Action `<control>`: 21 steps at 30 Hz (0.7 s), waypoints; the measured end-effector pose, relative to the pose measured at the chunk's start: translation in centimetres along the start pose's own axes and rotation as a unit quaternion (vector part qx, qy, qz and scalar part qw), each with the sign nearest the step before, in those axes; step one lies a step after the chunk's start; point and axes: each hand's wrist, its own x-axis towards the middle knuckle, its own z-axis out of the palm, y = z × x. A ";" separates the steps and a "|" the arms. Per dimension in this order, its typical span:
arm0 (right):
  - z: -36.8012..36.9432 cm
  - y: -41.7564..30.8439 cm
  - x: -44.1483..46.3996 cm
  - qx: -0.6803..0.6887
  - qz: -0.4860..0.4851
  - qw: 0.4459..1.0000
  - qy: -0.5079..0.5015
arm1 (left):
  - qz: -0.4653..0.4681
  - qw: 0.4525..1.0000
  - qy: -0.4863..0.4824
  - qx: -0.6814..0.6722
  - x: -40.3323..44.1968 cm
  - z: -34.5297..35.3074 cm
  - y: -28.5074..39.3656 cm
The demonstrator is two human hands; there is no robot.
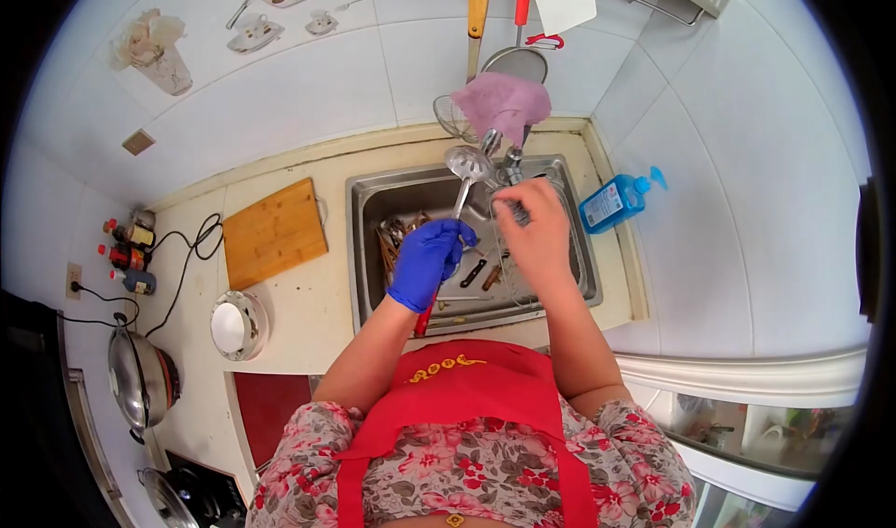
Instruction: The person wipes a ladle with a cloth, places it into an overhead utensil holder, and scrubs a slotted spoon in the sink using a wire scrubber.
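Note:
My left hand (429,265), in a blue rubber glove, is closed around a slotted spoon (469,164) with a red lower handle. The spoon's perforated metal head points up toward the tap (511,166). Bare and curled, my right hand (538,225) is just right of the spoon, over the sink. Under its fingertips shows a grey, wiry clump that looks like a steel wool scrubber (516,213). Below both hands is the metal sink (359,187), where a black-handled knife (473,273), a brown-handled tool (492,278) and several other utensils lie.
A blue pump bottle (609,205) stands right of the sink. To the left are a cutting board (275,234), stacked bowls (238,326), a lidded pot (135,379) and several sauce bottles (129,256). A pink cloth (502,104) hangs behind the tap, below a strainer (516,64).

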 end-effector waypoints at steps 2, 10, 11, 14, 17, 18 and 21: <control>-0.2 0.0 0.4 0.019 0.037 0.997 0.068 | 0.023 1.000 -0.016 0.013 -0.1 0.0 0.1; 0.7 2.6 1.7 0.509 0.356 0.783 0.034 | 0.008 0.997 -0.067 0.024 -0.3 0.2 -0.3; 0.7 2.7 1.8 0.577 0.386 0.719 0.006 | 0.008 0.996 -0.085 0.030 -0.2 0.0 -0.3; 1.7 3.4 1.4 0.589 0.408 0.697 0.019 | 0.012 0.993 -0.116 0.025 0.2 -0.4 -0.4; 2.0 3.4 1.4 0.577 0.418 0.702 0.013 | 0.011 1.000 0.019 -0.004 0.5 1.4 0.7; 2.2 3.0 1.3 0.576 0.418 0.702 0.012 | 0.011 1.000 0.020 -0.005 0.8 1.5 0.8; 2.4 1.9 0.9 0.518 0.417 0.746 -0.008 | 0.056 0.995 0.080 -0.009 1.8 1.3 1.1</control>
